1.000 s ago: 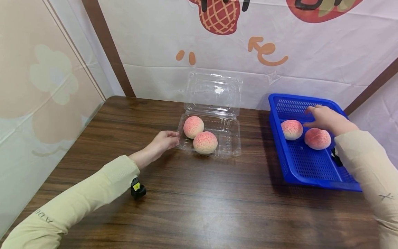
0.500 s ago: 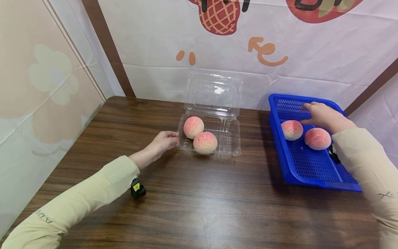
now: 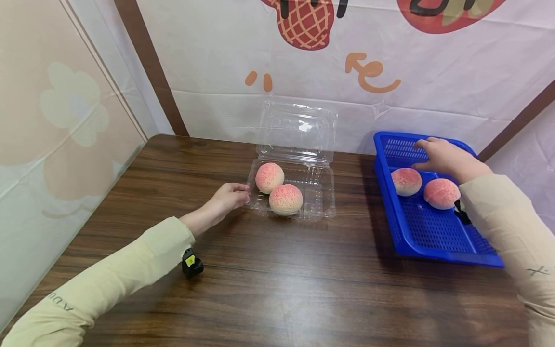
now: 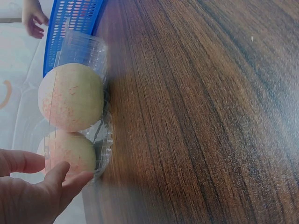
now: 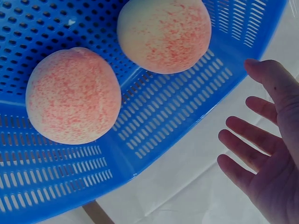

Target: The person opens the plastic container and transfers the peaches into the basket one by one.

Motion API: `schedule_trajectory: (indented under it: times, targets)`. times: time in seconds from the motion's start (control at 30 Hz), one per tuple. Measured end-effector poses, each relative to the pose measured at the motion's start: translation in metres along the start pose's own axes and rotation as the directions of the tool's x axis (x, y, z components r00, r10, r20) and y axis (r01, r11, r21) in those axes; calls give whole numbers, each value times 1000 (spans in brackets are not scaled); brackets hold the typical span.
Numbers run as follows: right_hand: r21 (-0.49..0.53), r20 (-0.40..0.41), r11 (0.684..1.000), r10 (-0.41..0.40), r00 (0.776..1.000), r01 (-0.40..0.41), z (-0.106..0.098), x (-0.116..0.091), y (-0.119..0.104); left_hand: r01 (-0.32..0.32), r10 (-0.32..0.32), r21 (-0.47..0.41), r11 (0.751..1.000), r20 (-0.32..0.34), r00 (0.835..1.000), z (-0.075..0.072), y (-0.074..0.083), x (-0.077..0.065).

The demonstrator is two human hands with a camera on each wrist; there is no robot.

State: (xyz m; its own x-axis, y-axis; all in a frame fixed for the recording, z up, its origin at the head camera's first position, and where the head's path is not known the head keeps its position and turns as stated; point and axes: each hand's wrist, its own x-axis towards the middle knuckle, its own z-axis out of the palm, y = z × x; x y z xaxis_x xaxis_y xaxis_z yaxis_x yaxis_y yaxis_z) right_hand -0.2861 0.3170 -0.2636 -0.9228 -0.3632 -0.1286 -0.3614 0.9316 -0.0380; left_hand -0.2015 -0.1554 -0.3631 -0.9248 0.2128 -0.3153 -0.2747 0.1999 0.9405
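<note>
A clear plastic clamshell container (image 3: 318, 190) stands on the table with its lid raised. Inside lie two pink-and-cream peaches (image 3: 286, 199), perhaps imitation ones, in its left part. My left hand (image 3: 227, 198) pinches the container's left edge between thumb and fingers, close beside the peaches (image 4: 72, 97). Two more such peaches, one to the left (image 3: 406, 181) and one to the right (image 3: 442, 193), lie in a blue perforated basket (image 3: 401, 236). Above the back part of that basket hovers my right hand (image 3: 448, 156), fingers spread and holding nothing. The right wrist view shows this hand (image 5: 275, 149) apart from both peaches.
The brown wooden table (image 3: 277, 289) stretches in front of the container and basket. A printed cloth (image 3: 208, 62) hangs right behind them. Black wrist cameras, such as the left one (image 3: 191, 264), sit under the sleeves.
My right hand has shifted left and slightly up over the basket, moving off the right-hand peach. The left hand and the container have stayed put.
</note>
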Motion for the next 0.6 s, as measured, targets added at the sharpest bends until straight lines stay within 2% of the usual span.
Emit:
schedule_trajectory:
  times: [0.2, 0.6]
  targets:
    - [-26, -23, 999, -46, 999, 45, -2, 4, -4, 10, -10, 2, 1000, -2, 1000, 0, -1, 1]
    - [-38, -9, 997, -73, 997, 73, -6, 10, -17, 6, -6, 21, 1000, -1, 1000, 0, 0, 1]
